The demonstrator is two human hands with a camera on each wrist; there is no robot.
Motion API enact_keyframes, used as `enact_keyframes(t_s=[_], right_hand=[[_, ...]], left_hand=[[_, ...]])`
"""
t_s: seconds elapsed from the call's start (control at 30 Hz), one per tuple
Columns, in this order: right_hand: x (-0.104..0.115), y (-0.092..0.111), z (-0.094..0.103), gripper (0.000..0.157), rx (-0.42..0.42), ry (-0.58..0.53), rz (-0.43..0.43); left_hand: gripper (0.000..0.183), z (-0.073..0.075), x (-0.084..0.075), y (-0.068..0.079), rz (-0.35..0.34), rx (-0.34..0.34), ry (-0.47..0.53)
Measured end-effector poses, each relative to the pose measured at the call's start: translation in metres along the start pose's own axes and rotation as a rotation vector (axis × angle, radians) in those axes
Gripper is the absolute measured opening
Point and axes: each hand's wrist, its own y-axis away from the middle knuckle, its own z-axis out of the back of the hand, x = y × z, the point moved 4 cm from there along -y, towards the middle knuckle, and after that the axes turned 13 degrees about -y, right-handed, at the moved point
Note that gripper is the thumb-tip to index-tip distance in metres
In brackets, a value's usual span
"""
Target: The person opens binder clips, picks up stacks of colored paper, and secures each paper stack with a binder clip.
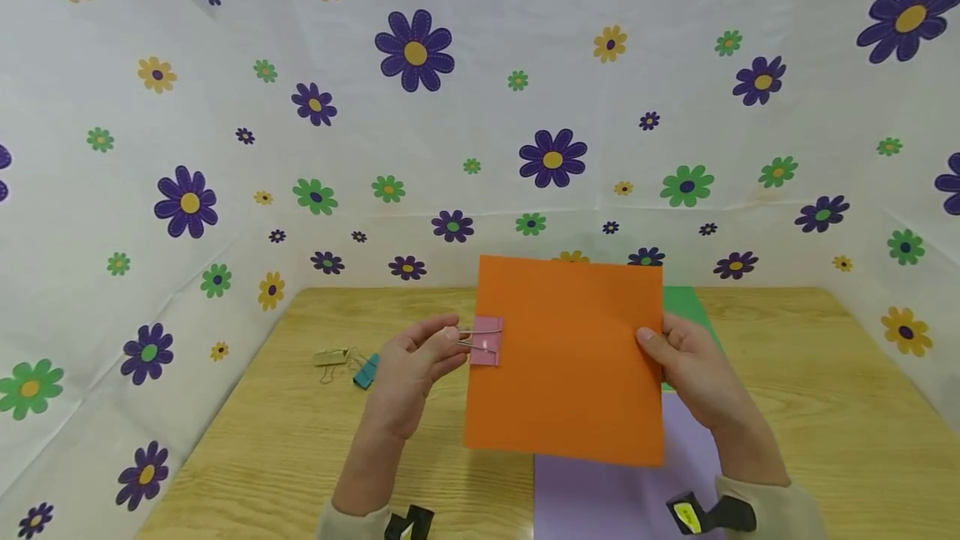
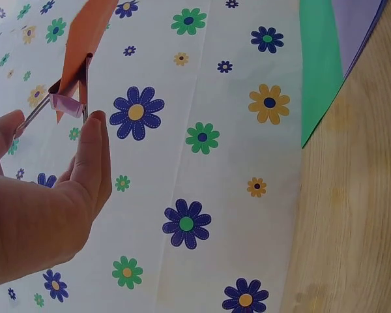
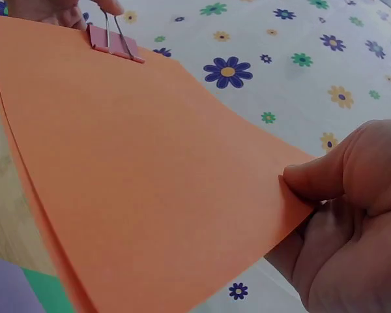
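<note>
An orange sheet of paper [image 1: 570,357] is held up above the table, facing the head view. On its left edge sits a pink binder clip [image 1: 486,342]. My left hand [image 1: 412,365] pinches the clip's wire handles; in the left wrist view the thumb touches one handle and the fingers the other, with the paper between the clip's sides. My right hand [image 1: 693,365] grips the opposite edge, thumb on the front face and fingers behind, mostly hidden. Along one edge in the right wrist view the orange paper [image 3: 150,150] shows more than one layer.
Yellow [image 1: 330,357] and blue [image 1: 367,372] binder clips lie on the wooden table [image 1: 262,440] at the left. Under the raised paper and to its right are a purple sheet [image 1: 600,498] and a green sheet [image 1: 684,303]. A flower-patterned sheet [image 1: 480,123] hangs behind and at both sides.
</note>
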Motion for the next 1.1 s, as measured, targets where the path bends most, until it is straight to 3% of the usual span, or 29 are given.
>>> enact_keyframes(t_s=[0.23,0.5,1.1], right_hand=[[0.0015,0.0006,0.0031,0.042,-0.033,0.094,-0.026],[0.0024,0.0026,0.0077,0.04,-0.065,0.148,-0.024],[-0.0022,-0.0013,0.0067,0.039,-0.062,0.141,-0.014]], left_hand=[[0.039,0.0023,-0.0017,0.0021,0.007,0.031,-0.015],[0.037,0.0029,-0.0019,0.0022,0.016,0.076,-0.106],[0.032,0.0076,-0.0028,0.001,0.012,0.066,-0.164]])
